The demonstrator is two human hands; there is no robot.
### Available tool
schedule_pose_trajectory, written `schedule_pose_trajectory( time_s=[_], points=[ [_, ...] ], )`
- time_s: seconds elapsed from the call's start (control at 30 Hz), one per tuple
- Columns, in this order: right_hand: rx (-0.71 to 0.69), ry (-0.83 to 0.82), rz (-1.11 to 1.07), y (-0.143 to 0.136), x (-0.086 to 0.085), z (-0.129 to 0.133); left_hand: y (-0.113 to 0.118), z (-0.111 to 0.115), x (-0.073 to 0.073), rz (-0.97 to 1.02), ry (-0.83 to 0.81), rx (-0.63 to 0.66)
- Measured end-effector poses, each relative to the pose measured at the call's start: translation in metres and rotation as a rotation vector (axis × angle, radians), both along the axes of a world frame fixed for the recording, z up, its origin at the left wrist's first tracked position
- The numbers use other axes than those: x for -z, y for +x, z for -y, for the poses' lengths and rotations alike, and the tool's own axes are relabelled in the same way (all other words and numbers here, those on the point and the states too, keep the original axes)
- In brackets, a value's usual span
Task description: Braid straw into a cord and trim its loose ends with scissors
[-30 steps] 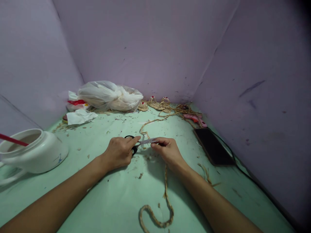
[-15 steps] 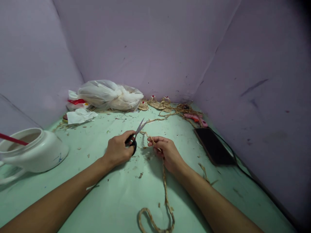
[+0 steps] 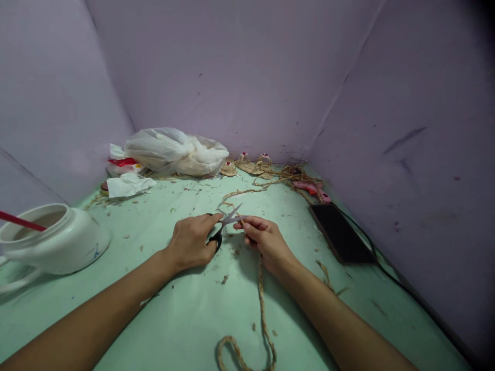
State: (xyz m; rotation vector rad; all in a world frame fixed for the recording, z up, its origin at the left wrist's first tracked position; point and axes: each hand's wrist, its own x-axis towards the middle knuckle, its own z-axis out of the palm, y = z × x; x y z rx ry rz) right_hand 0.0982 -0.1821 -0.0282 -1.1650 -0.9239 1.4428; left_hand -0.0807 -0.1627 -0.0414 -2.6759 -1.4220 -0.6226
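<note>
Black-handled scissors (image 3: pixel 231 215) are in my left hand (image 3: pixel 193 239), fingers closed round the handles. Their blades are spread apart and point right, toward my right hand (image 3: pixel 266 242). Pinched in my right fingers is a braided tan cord (image 3: pixel 262 304); it hangs down from the hand and curls in a loop near the front edge of the view. Beyond the fingers the cord runs past the blades and back toward a tangled heap of cord (image 3: pixel 292 172). Whether the blades touch the cord, I cannot tell.
A white pot (image 3: pixel 58 242) with a red stick stands at the left. Behind are a white plastic bag (image 3: pixel 176 152), a crumpled tissue (image 3: pixel 130 185) and small woven pieces (image 3: pixel 249 166). At the right lie a phone (image 3: pixel 342 234), its cable and a pink item (image 3: pixel 311 188). Scraps dot the green surface.
The scissors have swung from pointing up to pointing right, with blades opened wider and brought to the cord by my right fingertips. My right hand has barely moved.
</note>
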Motion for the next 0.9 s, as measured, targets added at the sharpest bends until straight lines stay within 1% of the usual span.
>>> schedule_pose_trajectory(
  time_s=[0.1, 0.23, 0.53, 0.7, 0.8, 0.9],
  points=[
    [0.014, 0.013, 0.002, -0.0019, 0.0007, 0.0007, 0.0013, 0.0007, -0.0010, -0.104, 0.019, 0.014],
    [0.017, 0.039, 0.039, -0.0040, 0.0031, 0.0016, 0.0016, 0.0026, -0.0014, -0.132, 0.024, 0.034],
    [0.035, 0.102, 0.153, -0.0069, 0.0047, 0.0015, 0.0016, 0.0009, -0.0005, -0.092, 0.003, 0.105],
    [0.029, 0.099, 0.202, -0.0048, 0.0043, 0.0019, -0.0018, -0.0021, 0.0030, -0.025, 0.004, 0.153],
    [0.027, 0.106, 0.210, -0.0046, 0.0044, 0.0027, -0.0037, -0.0030, 0.0036, -0.001, 0.000, 0.157],
    [0.042, 0.100, 0.173, -0.0064, 0.0038, 0.0032, -0.0039, -0.0039, 0.0017, 0.023, -0.032, 0.129]
  ],
)
